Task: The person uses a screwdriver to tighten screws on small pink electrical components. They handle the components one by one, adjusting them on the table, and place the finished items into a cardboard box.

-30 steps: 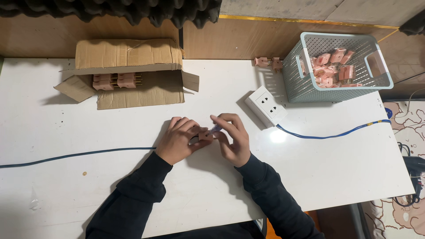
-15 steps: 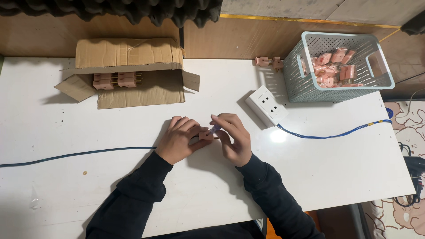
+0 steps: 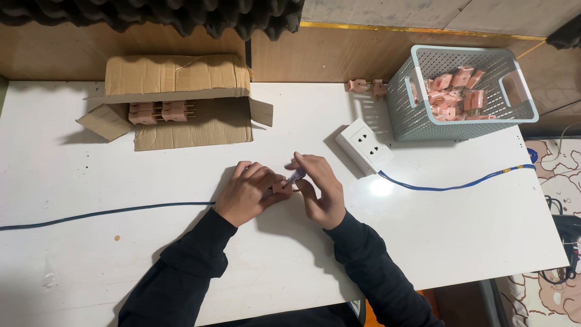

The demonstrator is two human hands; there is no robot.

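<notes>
Both hands, left hand (image 3: 247,192) and right hand (image 3: 319,188), clamped on pink plug (image 3: 281,187); white socket (image 3: 365,145) and basket (image 3: 399,100) nearby.

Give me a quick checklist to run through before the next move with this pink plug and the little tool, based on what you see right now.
1. Left hand grips the pink plug: ok.
2. Right hand holds the small tool, tip at the plug: ok.
3. Tool tip seated in the plug: cannot tell, too small.
4. Blue cable runs under the left hand; joined to the plug: cannot tell, hidden.
5. White socket block lies apart from both hands, nothing plugged in: ok.
6. Spare pink plugs in the cardboard box and the mesh basket: ok.
</notes>
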